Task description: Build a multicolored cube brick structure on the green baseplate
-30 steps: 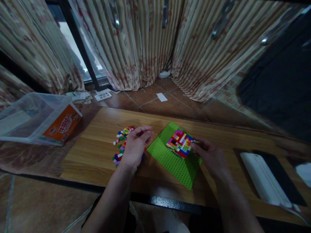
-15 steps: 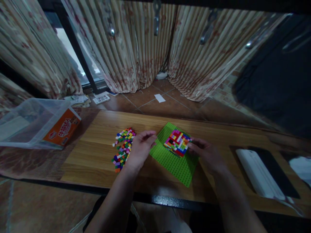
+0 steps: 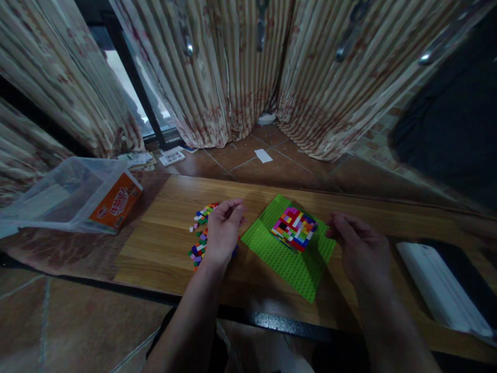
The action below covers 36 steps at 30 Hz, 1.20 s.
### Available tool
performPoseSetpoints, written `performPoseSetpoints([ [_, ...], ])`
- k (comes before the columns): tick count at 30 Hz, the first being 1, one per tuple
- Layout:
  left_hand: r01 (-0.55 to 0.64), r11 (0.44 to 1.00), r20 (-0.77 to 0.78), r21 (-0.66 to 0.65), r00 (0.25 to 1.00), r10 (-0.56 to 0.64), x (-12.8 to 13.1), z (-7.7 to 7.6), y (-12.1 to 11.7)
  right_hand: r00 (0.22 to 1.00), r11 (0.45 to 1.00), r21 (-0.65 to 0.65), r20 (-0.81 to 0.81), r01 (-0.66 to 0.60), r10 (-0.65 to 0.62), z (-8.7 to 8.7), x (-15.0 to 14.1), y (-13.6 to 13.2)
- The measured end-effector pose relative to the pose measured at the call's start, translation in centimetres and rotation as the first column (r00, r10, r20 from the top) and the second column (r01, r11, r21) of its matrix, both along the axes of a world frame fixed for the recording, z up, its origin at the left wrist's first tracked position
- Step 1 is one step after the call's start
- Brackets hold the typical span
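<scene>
A block of many-coloured building bricks (image 3: pixel 294 228) stands on the green baseplate (image 3: pixel 285 267), its top a patchwork of red, white, yellow and other colours. To the right, just off the brick block, is my right hand (image 3: pixel 363 248), fingers drawn together; whether anything is between the tips I cannot make out. My left hand (image 3: pixel 223 233) hovers left of the baseplate, over the edge of a pile of loose small bricks (image 3: pixel 200 243), and hides part of it. Its thumb and fingers are pinched, and what they hold, if anything, is hidden.
On the left stands a clear plastic bin (image 3: pixel 73 197) with an orange label. A white long device (image 3: pixel 440 290) lies at the right on a dark pad. Beneath everything is a wooden table (image 3: pixel 155 248), with curtains (image 3: pixel 217 77) and tiled floor beyond.
My right hand has moved off the brick block to the right. My left hand is now more over the loose bricks. The whole view has shifted slightly.
</scene>
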<state>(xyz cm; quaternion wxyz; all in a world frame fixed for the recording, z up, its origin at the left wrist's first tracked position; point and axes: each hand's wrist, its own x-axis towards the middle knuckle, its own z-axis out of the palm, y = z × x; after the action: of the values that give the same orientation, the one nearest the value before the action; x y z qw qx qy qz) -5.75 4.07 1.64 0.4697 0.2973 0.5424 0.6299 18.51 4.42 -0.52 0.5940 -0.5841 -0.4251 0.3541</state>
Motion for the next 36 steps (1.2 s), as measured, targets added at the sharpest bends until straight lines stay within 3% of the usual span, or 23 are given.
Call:
performPoseSetpoints([
  [3, -0.104, 0.993, 0.100, 0.056, 0.990, 0.098, -1.6, 0.5, 0.1, 0.996, 0.996, 0.055, 0.055, -0.076, 0.073, 0.7, -2.2, -1.2],
  [6, -0.177, 0.983, 0.236, 0.056, 0.959, 0.160, -3.4, 0.9, 0.1, 0.943, 0.961, 0.036, 0.208, -0.274, 0.261, 1.0, -5.0, -2.7],
  [9, -0.192, 0.981, 0.347, 0.015, 0.921, 0.175, -4.6, 1.2, -0.1, 0.766, 0.843, 0.019, 0.430, -0.538, 0.479, 0.3, -8.1, -3.7],
  [11, -0.173, 0.985, 0.400, 0.004, 0.903, 0.157, -5.0, 1.4, -0.2, 0.653, 0.769, -0.004, 0.525, -0.640, 0.546, -0.5, -9.9, -4.1],
  [13, -0.158, 0.987, 0.433, 0.010, 0.891, 0.139, -5.0, 1.4, -0.4, 0.595, 0.741, -0.039, 0.570, -0.670, 0.567, -1.5, -11.2, -4.3],
  [21, -0.141, 0.990, 0.487, -0.001, 0.865, 0.124, -4.9, 1.1, -0.6, 0.495, 0.749, -0.106, 0.689, -0.654, 0.529, -3.5, -13.6, -4.5],
  [29, -0.116, 0.993, 0.488, 0.012, 0.867, 0.095, -4.7, 1.0, -0.7, 0.505, 0.757, -0.100, 0.688, -0.645, 0.521, -3.8, -14.2, -4.4],
  [32, -0.105, 0.994, 0.479, 0.002, 0.873, 0.092, -4.6, 1.1, -0.7, 0.564, 0.766, -0.075, 0.632, -0.638, 0.531, -2.7, -14.0, -4.4],
  [36, -0.070, 0.997, 0.467, -0.019, 0.881, 0.071, -4.2, 1.2, -0.5, 0.671, 0.827, -0.012, 0.578, -0.563, 0.465, -0.3, -12.4, -4.2],
])
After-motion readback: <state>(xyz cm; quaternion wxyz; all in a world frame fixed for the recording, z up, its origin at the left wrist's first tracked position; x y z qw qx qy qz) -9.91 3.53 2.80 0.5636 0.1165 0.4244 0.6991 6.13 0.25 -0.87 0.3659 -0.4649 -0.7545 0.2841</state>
